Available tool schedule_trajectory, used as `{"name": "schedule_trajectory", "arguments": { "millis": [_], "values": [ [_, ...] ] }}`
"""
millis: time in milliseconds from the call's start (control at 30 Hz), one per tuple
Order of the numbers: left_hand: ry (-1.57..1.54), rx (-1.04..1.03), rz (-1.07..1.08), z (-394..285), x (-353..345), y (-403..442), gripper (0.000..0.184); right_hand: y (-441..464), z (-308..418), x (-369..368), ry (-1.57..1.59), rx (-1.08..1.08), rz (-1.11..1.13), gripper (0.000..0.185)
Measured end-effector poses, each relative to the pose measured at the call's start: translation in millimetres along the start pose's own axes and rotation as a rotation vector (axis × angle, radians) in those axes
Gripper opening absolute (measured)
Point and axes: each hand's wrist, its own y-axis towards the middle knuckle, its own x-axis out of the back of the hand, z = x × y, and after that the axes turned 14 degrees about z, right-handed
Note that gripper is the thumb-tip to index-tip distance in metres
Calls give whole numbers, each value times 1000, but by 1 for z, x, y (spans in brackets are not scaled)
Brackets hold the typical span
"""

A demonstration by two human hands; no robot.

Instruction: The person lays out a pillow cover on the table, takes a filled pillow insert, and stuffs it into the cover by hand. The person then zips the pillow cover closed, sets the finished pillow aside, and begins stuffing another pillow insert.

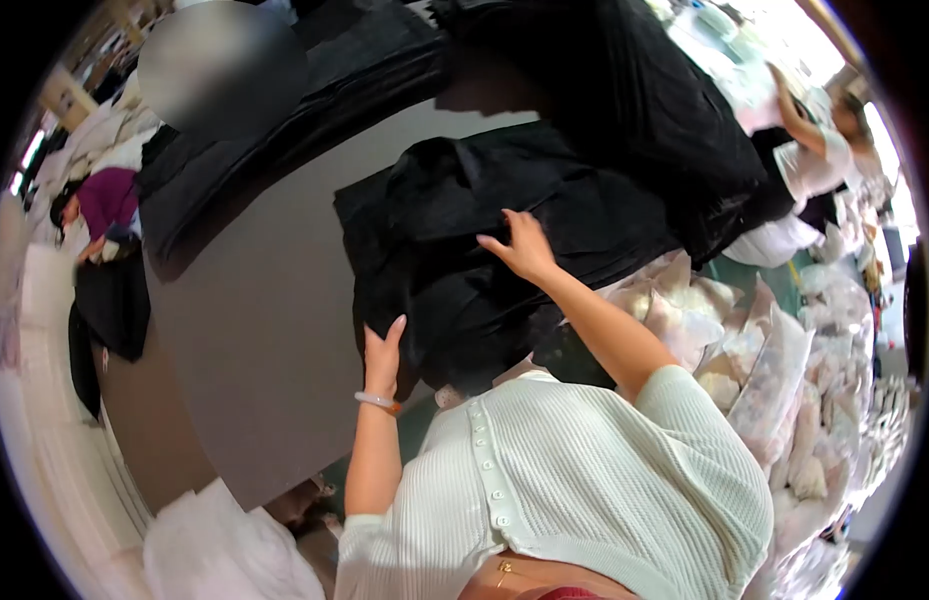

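A pile of black cloth point(454, 230), perhaps garments, lies rumpled on the grey table point(264, 290) in front of me. At its near left edge is my left hand point(382, 362), thumb on top and the edge of the cloth in its grip; some of its fingers are hidden. My right hand point(527, 250) rests on top of the cloth, with thumb and forefinger apart and the other fingers partly out of sight. A pale bracelet point(376, 402) circles my left wrist.
More black cloth is stacked along the table's far side point(374, 70) and at the right point(664, 120). Filled clear bags point(774, 370) crowd the floor at right. White material point(224, 550) lies at lower left. Co-workers work at left point(112, 205) and right point(814, 160).
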Motion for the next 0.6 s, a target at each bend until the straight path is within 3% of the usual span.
{"name": "schedule_trajectory", "arguments": {
  "millis": [33,67,133,200,267,333,367,433,467,567,600],
  "values": [
    [-108,1,-11,-2,-4,-1,66,17,-11,-17,488,-254,29,81],
    [-214,7,-26,-4,-7,-3,66,33,-18,-20,875,-544,25,82],
    [-147,6,-65,-5,-14,-5,64,46,-39,-31,1309,-703,-8,82],
    [-76,6,-125,-7,-18,-8,62,61,-49,-58,1254,-806,-259,41],
    [22,29,-167,-10,-19,-9,59,64,-46,-48,1378,-795,-264,37],
    [160,7,-197,-8,-20,-7,56,74,-51,-31,1504,-746,-65,30],
    [318,-16,-267,-9,-19,-6,54,79,-52,-16,1299,-726,-90,25],
    [559,-25,-404,-4,-8,-3,51,99,-72,14,1326,-574,-178,10],
    [609,144,-432,-41,-22,-8,47,109,-85,35,1306,-495,-188,11],
    [134,-73,-330,-53,-18,0,44,142,-153,127,1102,-224,-225,18],
    [-5,-114,-300,-59,-19,4,45,146,-174,162,842,-185,-263,20]
  ]
}}
